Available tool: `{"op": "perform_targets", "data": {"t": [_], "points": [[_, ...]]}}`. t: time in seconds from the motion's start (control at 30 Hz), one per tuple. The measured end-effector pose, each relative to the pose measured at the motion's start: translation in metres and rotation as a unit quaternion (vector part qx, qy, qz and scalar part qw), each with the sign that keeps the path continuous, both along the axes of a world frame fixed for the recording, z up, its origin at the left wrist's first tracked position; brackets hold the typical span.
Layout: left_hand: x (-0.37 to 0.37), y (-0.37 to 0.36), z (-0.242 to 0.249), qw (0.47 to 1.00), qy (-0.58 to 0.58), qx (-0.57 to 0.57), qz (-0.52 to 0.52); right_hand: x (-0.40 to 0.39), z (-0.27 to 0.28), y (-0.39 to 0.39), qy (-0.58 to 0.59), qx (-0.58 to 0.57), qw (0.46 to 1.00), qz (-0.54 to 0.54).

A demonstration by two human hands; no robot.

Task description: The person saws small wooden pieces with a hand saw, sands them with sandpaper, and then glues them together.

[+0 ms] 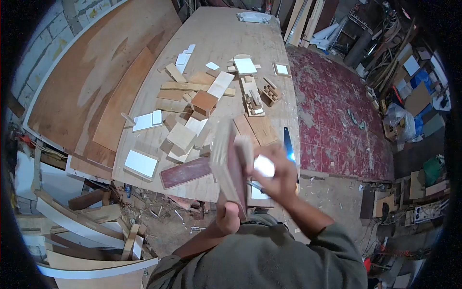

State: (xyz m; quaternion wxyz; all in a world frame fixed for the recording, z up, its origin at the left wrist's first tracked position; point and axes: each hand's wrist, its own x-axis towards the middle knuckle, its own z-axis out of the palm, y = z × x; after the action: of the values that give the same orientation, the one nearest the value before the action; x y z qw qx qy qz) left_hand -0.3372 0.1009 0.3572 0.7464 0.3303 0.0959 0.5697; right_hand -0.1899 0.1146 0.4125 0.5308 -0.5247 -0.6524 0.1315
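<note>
A thick wooden board [223, 161] with pale edges and a dark reddish face stands upright in front of my chest. My left hand [228, 219] is closed around its lower end, thumb on the near edge. On the reddish side, my right hand [281, 176] has curled fingers at a pale wooden block [244, 151], which overlaps the board's face. Block and right fingers are smeared by motion. Behind the right hand a white panel [263, 166] shows on the table, near a handsaw [288, 144] at the right edge.
The worktable [216, 33] carries several wood offcuts, a brown-topped box [204, 102], a reddish plank [186, 172] and a white-faced board [141, 164]. A large plywood sheet [96, 72] leans along the left. Curved wooden pieces [79, 216] lie at lower left. Clutter lines the right wall.
</note>
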Motion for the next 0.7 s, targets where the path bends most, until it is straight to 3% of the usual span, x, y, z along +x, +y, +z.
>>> {"op": "perform_targets", "data": {"t": [0.03,0.07,0.13,0.2,0.23,0.27,0.33,0.37,0.4,0.47,0.53,0.6,0.67,0.7], "points": [[0.002,0.005,-0.001,0.993,0.025,0.112,0.031,-0.012,0.021,-0.015,-0.044,-0.030,0.998,0.029],[-0.002,0.007,0.000,0.993,0.028,0.115,0.029,-0.018,0.021,-0.023,0.000,-0.025,0.995,0.101],[-0.008,0.008,0.015,0.994,0.013,0.102,-0.022,-0.017,0.019,-0.024,0.067,-0.055,0.993,0.078],[0.007,-0.001,0.000,0.972,0.135,0.170,0.093,-0.010,0.025,-0.016,0.214,-0.091,0.972,0.030],[0.012,0.004,0.003,0.974,0.109,0.177,0.089,-0.012,0.021,-0.021,0.235,-0.084,0.968,0.025],[0.008,0.008,-0.012,0.993,0.039,0.114,-0.010,-0.010,0.015,-0.032,0.161,-0.107,0.980,0.044],[-0.004,0.029,-0.015,0.976,-0.017,0.151,-0.154,-0.014,0.008,-0.040,0.114,-0.074,0.988,0.075],[0.002,0.019,-0.015,0.984,0.026,0.155,-0.084,-0.008,0.005,-0.035,0.139,-0.044,0.988,0.048],[0.013,0.006,0.002,0.974,0.160,0.154,0.052,0.002,0.005,-0.027,0.214,-0.072,0.974,0.012],[0.015,0.007,-0.014,0.972,0.175,0.145,0.064,0.005,0.008,-0.027,0.176,-0.064,0.982,-0.009],[0.003,0.028,-0.006,0.975,0.026,0.128,-0.177,-0.004,0.015,-0.043,0.103,-0.066,0.992,0.043],[0.007,0.013,0.012,0.983,0.048,0.120,-0.131,0.003,0.014,-0.040,0.067,-0.055,0.995,0.041],[0.022,0.007,0.031,0.995,0.063,0.028,-0.072,0.009,0.009,-0.030,0.144,-0.003,0.988,-0.056],[0.028,0.003,0.042,0.997,0.027,-0.001,-0.071,0.010,0.011,-0.027,0.080,0.040,0.993,-0.074]]}}
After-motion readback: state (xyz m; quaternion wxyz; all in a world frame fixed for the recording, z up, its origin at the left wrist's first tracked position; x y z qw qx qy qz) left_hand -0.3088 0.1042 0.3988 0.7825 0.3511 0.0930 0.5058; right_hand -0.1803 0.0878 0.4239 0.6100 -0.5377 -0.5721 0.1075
